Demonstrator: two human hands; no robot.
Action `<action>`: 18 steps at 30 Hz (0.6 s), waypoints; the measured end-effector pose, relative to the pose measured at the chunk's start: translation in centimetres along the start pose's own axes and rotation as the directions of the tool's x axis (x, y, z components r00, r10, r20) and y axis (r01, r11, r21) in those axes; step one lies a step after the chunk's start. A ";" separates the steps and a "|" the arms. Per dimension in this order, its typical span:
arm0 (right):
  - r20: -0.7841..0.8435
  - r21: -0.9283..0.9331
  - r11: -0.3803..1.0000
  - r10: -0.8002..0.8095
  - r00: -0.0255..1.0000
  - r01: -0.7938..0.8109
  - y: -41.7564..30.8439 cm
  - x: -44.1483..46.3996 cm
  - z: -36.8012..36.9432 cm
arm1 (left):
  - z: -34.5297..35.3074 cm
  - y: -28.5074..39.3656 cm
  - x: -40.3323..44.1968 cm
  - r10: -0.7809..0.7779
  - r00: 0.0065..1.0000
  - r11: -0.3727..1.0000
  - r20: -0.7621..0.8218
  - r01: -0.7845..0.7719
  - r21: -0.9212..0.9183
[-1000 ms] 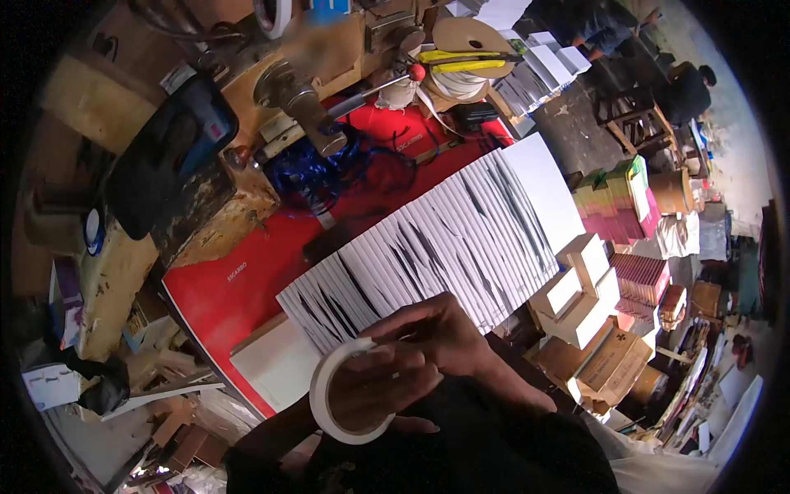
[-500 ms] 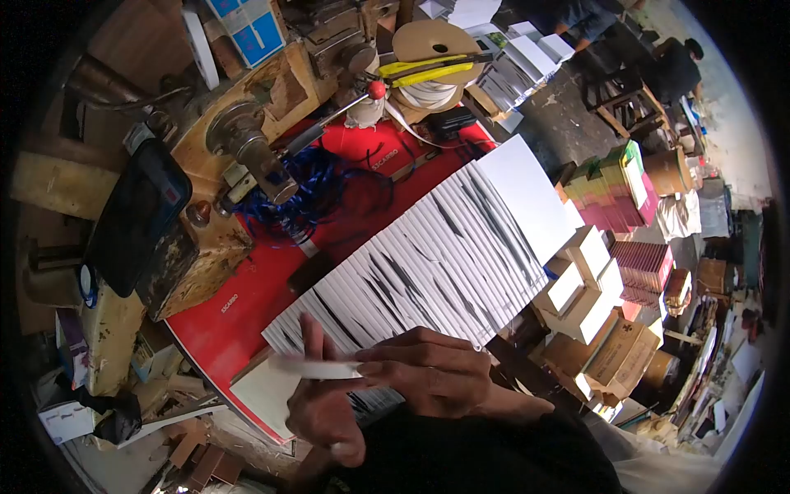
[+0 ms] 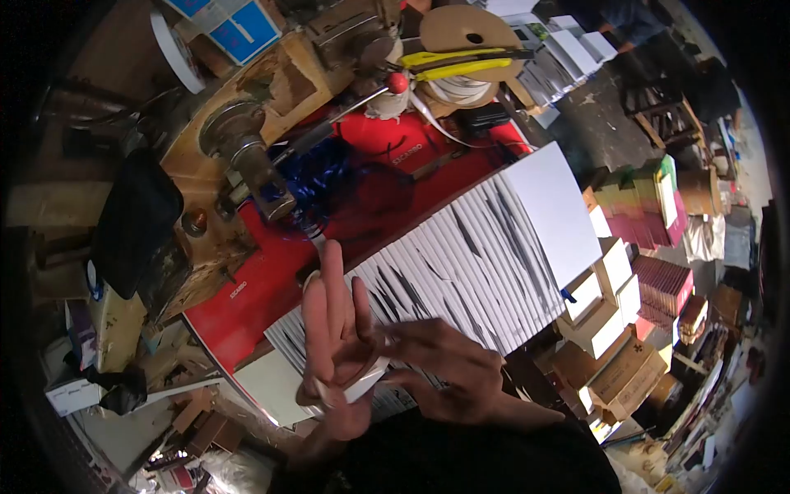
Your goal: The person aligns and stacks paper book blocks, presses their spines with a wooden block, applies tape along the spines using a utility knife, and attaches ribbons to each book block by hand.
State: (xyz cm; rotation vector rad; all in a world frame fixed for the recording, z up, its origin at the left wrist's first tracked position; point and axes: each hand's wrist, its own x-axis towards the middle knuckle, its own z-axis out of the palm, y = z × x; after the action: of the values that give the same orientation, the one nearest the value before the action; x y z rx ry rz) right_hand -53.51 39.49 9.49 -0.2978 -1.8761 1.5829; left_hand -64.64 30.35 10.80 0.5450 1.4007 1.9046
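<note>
A person in dark sleeves works a white tape roll point(image 3: 364, 384) on the near side of a long row of white booklets point(image 3: 461, 263) packed side by side, spine-like edges up, on a red-topped desk point(image 3: 218, 325). The roll is held up over the row's near left portion, around or against the left hand point(image 3: 332, 342), whose grip is loose, fingers stretched upward and slightly spread. The right hand point(image 3: 453, 362), in front of the row's near edge, brings its fingertips to the roll's rim; blur leaves it impossible to tell whether its grip is pinching the tape.

At the row's right end stands a broad blank white face; at its left end lies a pale board point(image 3: 267, 383). Beyond the row, on its far side, sit a tangle of shiny blue strands point(image 3: 317, 177), a worn metal post point(image 3: 267, 177) and a lever tipped with a red knob point(image 3: 397, 83). Farther beyond the row's right portion, a yellow-handled tool point(image 3: 461, 64) rests against a cardboard-flanged spool point(image 3: 461, 29). Past the row's right end, white boxes point(image 3: 613, 288) stand near a pile of maroon-edged books point(image 3: 662, 288) and a brown carton point(image 3: 629, 375).
</note>
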 end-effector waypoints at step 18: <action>-0.254 0.166 0.813 0.583 0.772 -0.559 4.6 3.9 -8.7 | -0.4 -5.6 6.8 0.305 0.906 0.848 0.293 -0.398 0.349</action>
State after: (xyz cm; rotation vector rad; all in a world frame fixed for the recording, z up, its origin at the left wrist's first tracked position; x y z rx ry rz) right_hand -52.27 49.67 6.89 -1.0993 -1.5533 1.8655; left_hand -67.86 36.11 4.87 1.2623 1.6287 1.7503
